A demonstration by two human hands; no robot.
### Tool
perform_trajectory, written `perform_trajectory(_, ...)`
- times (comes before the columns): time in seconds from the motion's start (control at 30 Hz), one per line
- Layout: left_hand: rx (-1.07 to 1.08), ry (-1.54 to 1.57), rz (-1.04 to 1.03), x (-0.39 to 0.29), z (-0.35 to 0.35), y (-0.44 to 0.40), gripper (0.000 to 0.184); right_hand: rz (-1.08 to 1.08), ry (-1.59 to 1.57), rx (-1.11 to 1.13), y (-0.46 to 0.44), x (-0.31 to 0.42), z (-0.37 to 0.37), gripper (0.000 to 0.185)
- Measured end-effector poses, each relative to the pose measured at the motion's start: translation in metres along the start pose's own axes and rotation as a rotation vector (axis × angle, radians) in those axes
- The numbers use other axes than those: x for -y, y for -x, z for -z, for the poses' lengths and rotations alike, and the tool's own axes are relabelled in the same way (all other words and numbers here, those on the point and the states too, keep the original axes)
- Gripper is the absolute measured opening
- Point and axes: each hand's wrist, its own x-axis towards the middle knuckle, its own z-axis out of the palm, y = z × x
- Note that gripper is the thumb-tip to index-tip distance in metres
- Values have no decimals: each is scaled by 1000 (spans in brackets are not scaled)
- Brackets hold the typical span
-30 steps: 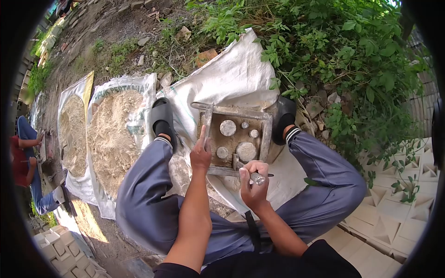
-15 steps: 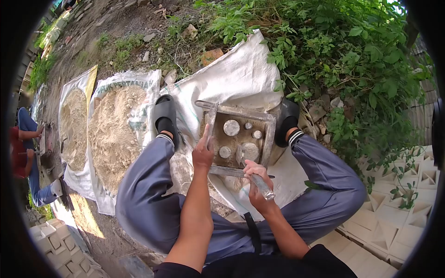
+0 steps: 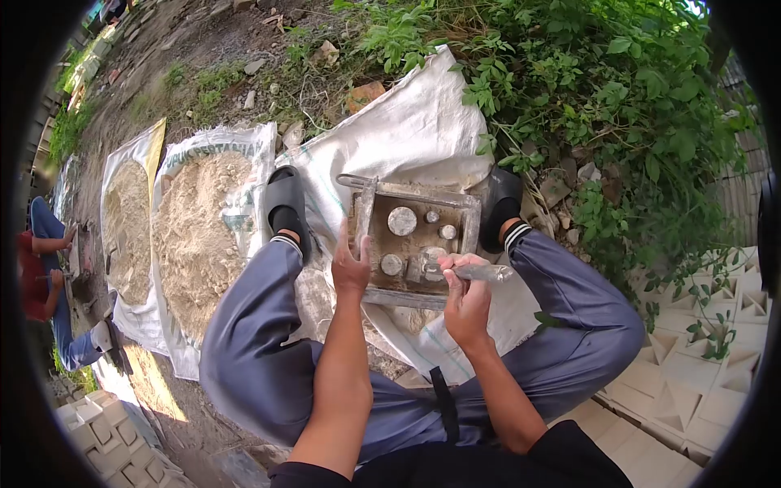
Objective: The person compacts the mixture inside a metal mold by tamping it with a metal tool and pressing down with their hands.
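Observation:
Between my feet lies a square frame (image 3: 470, 228) with a sandy bed inside. Several round pale discs stand in it, among them a large one (image 3: 402, 220) at the upper left and a small one (image 3: 447, 232) at the right. My left hand (image 3: 351, 264) rests on the frame's left bar (image 3: 366, 213), its fingers apart along it. My right hand (image 3: 468, 302) is closed round the handle of a trowel (image 3: 486, 273). The trowel's blade reaches left over the large lower-right disc, which it partly hides.
White sacks bear heaps of pale powder (image 3: 199, 236) at the left. A white sheet (image 3: 415, 122) lies under the frame. Green plants (image 3: 634, 106) grow at the upper right. Patterned blocks (image 3: 691, 342) lie lower right. Another person (image 3: 41, 272) sits far left.
My right hand has turned the trowel, so its handle now points right instead of down towards me. My left hand has stayed at the frame's left bar.

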Motion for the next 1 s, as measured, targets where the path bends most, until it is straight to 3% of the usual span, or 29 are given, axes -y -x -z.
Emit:
perform_trajectory(0.07,48,6,20,17,-2,-3,52,50,103,27,8,-8,-3,10)
perform_trajectory(0.13,103,30,12,12,-4,-9,56,-48,210,244,1,-12,-3,9)
perform_trajectory(0.2,282,164,209,11,3,-9,61,-11,166,169,-3,-10,-3,10)
perform_trajectory(0.3,283,114,232,10,4,-11,65,32,147,77,-1,-3,1,11)
perform_trajectory(0.37,313,119,202,16,2,-11,67,4,216,176,1,-7,6,12)
perform_trajectory(0.43,273,41,196,8,2,-11,67,-5,272,280,-3,2,2,12)
perform_trajectory(0.5,247,-68,206,13,2,-8,66,129,135,101,9,20,-6,21)
perform_trajectory(0.6,271,-90,218,9,4,-8,65,210,87,212,13,-13,-11,24)
perform_trajectory(0.67,245,-107,229,5,4,-8,64,194,162,245,7,-1,-7,21)
perform_trajectory(0.73,213,-132,185,8,3,-6,64,81,163,131,2,17,-8,10)
perform_trajectory(0.77,211,-132,193,10,3,-6,64,55,78,52,5,14,-7,10)
perform_trajectory(0.87,259,-122,214,9,3,-4,65,101,193,148,8,-16,-3,11)
perform_trajectory(0.93,175,-152,195,2,4,-4,65,76,251,201,-5,14,-4,14)
perform_trajectory(1.0,150,-177,196,6,3,-2,65,111,153,101,-1,29,-12,19)
